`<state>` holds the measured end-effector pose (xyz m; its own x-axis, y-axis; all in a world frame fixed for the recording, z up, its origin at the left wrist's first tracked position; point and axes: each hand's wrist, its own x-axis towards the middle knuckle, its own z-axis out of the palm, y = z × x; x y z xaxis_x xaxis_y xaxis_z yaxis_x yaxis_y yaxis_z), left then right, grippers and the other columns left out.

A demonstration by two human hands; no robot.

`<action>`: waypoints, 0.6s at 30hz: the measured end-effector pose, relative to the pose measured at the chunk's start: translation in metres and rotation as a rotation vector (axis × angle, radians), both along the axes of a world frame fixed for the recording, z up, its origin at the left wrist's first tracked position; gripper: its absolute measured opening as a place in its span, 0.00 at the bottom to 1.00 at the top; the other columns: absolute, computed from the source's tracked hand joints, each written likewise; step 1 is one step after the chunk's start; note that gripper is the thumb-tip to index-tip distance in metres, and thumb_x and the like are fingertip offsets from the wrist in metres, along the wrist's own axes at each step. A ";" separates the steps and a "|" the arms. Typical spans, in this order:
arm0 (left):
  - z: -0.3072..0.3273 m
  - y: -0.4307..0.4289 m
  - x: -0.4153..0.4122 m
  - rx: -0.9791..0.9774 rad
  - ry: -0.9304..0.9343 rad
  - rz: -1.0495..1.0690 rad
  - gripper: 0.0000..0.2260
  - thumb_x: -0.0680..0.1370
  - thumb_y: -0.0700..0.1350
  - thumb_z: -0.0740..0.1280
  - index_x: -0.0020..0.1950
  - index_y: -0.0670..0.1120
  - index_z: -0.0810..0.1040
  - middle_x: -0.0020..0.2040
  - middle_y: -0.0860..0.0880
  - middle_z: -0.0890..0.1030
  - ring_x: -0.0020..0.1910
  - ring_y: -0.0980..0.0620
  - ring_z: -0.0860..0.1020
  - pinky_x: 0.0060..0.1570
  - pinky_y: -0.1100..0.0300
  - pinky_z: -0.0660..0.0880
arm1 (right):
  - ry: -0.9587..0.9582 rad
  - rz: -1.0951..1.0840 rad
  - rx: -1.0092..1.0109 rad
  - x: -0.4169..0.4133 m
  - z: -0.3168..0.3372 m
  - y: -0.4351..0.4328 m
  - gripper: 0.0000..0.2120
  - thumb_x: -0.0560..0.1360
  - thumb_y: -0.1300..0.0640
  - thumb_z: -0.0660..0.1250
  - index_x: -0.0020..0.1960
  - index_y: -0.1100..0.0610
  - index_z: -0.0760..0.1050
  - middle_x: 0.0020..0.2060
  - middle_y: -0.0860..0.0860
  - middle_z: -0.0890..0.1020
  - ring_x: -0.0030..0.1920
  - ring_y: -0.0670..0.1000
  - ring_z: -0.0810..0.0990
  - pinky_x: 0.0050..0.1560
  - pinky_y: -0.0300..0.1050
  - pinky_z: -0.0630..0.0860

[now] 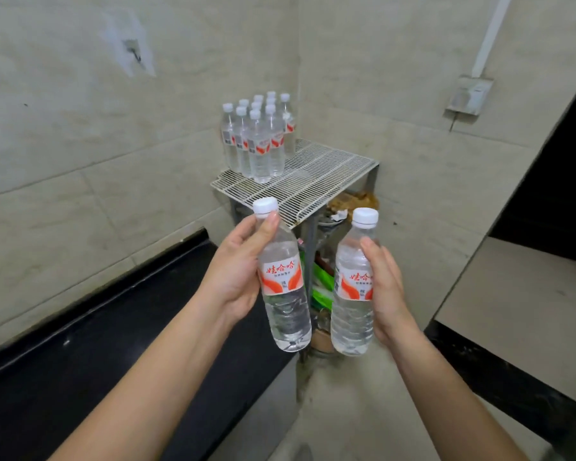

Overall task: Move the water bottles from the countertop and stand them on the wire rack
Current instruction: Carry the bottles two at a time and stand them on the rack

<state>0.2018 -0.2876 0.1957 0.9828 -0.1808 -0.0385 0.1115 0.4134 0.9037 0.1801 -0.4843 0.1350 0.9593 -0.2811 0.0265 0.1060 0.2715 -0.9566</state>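
My left hand [236, 271] grips a clear water bottle [285, 311] with a white cap and a red-and-white label, held almost upright in the air. My right hand [384, 291] holds a second, matching bottle [351, 314] beside it. Both bottles hang in front of and below the white wire rack [333, 176] in the corner. Several identical bottles [258, 141] stand upright in a tight group on the rack's back-left part. The rack's front and right wires are bare.
A black countertop [97, 354] runs along the tiled wall at the left. Another dark counter edge [499, 387] sits at the right. Green bags and clutter [323, 287] lie under the rack. A wall socket [468, 96] is mounted at the upper right.
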 end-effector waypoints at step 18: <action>0.041 -0.165 0.290 0.171 -0.163 0.172 0.18 0.72 0.49 0.73 0.62 0.49 0.80 0.54 0.47 0.83 0.52 0.51 0.84 0.52 0.57 0.82 | -0.172 -0.028 -0.154 0.317 0.060 -0.160 0.10 0.74 0.45 0.63 0.44 0.51 0.78 0.35 0.46 0.83 0.38 0.47 0.82 0.41 0.43 0.77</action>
<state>0.4921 -0.4527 0.2367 0.9942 -0.0154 0.1066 -0.0992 0.2538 0.9621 0.4974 -0.6444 0.1951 0.9288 -0.2872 0.2341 0.2769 0.1184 -0.9536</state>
